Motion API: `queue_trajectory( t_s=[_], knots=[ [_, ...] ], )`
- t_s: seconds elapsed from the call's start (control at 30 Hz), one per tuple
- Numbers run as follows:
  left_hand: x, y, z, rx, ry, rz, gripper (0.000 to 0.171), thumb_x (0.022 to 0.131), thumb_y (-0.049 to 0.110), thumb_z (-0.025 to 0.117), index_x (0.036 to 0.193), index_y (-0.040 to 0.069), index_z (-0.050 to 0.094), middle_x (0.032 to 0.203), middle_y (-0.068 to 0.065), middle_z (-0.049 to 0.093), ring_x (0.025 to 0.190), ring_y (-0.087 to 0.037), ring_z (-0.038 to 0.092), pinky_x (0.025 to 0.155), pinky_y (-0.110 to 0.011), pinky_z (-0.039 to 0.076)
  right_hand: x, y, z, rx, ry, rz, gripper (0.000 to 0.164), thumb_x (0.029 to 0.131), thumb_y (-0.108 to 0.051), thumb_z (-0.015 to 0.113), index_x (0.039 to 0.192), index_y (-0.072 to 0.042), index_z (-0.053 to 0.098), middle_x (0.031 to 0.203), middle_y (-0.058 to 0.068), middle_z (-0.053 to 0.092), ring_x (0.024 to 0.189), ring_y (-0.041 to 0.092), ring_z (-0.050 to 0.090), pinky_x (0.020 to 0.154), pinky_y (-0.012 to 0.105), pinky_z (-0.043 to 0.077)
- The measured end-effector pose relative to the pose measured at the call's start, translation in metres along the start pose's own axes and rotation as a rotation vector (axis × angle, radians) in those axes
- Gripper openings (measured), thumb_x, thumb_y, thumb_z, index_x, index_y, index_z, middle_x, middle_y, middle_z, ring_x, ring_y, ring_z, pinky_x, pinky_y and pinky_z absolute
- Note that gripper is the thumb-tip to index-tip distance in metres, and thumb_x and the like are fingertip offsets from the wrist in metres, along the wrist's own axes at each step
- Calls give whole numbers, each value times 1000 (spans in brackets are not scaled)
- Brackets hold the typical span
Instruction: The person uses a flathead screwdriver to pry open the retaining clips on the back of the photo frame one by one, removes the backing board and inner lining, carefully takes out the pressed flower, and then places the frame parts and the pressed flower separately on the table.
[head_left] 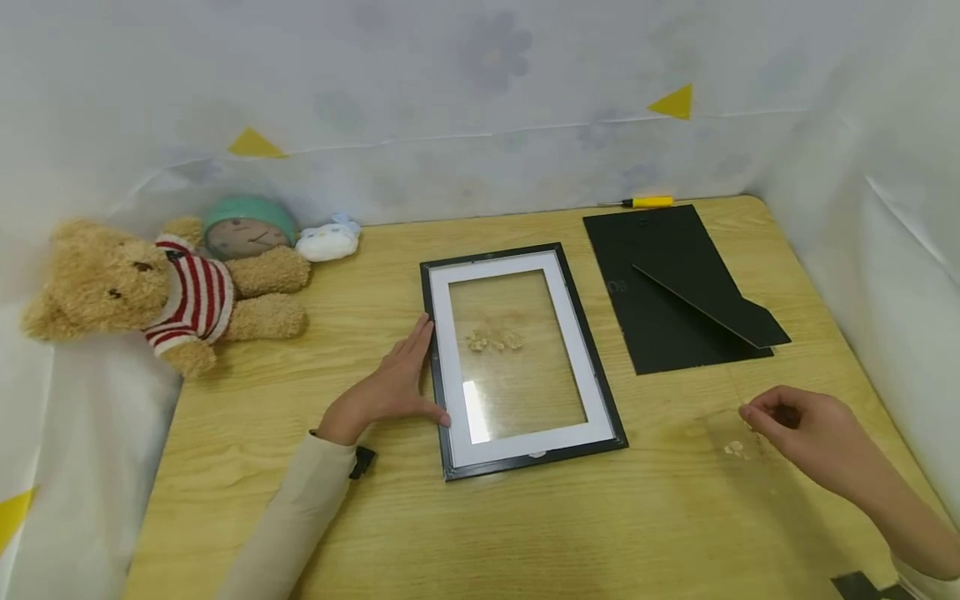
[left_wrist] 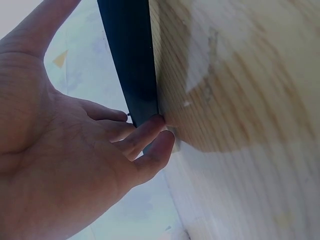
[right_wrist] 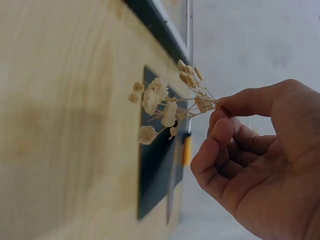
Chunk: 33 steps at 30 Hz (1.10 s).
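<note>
White drapes [head_left: 420,100] border wooden table [head_left: 525,533]: left hand [head_left: 397,383] spread against frame [head_left: 587,346], right [head_left: 813,433] pinching flowers [right_wrist: 169,115]

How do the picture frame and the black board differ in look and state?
The picture frame has a white border around a see-through middle; the black board is solid. The left hand touches the frame; no hand touches the board. The board has a leg on top; none shows on the frame. Both lie on the table.
</note>
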<state>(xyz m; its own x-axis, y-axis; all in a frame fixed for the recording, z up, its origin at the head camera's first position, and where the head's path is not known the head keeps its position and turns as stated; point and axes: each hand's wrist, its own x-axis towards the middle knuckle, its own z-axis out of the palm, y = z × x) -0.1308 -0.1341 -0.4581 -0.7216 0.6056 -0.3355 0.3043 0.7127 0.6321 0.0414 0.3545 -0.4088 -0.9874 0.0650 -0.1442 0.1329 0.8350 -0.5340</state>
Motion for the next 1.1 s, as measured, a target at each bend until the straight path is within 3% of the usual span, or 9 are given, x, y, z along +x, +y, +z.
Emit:
queue_trajectory(
  t_s=[0.3,0.57,0.9,1.1],
  knots=[
    [-4,-2,-1,-17,23,-2,146,64,49,93,160,5,-7,166,-8,-16,153,-33,-3,119,-58,9,-23,49,-13,-63,-36,138,27,100,-23,63,91,2,69,75,1,65,57,4,55,51,25,44],
    [-4,-1,-2,-10,29,19,144,65,47,93,159,2,-6,166,-11,-15,153,-33,-3,119,-57,7,-26,65,-31,-149,-191,232,32,102,-28,59,87,0,68,75,0,64,59,6,52,53,26,42],
    [-4,-1,-2,-11,25,23,144,65,47,93,159,1,-6,166,-12,-15,153,-33,-3,120,-57,7,-19,69,-27,-155,-293,225,29,103,-24,57,84,-4,67,73,-1,61,58,9,47,54,27,39],
    [-2,-1,1,-13,17,27,143,66,47,93,159,1,-5,166,-12,-14,153,-32,-3,120,-56,7,-7,71,-19,-100,-250,178,32,104,-27,55,90,-1,68,75,2,63,59,9,48,54,27,39]
  ],
)
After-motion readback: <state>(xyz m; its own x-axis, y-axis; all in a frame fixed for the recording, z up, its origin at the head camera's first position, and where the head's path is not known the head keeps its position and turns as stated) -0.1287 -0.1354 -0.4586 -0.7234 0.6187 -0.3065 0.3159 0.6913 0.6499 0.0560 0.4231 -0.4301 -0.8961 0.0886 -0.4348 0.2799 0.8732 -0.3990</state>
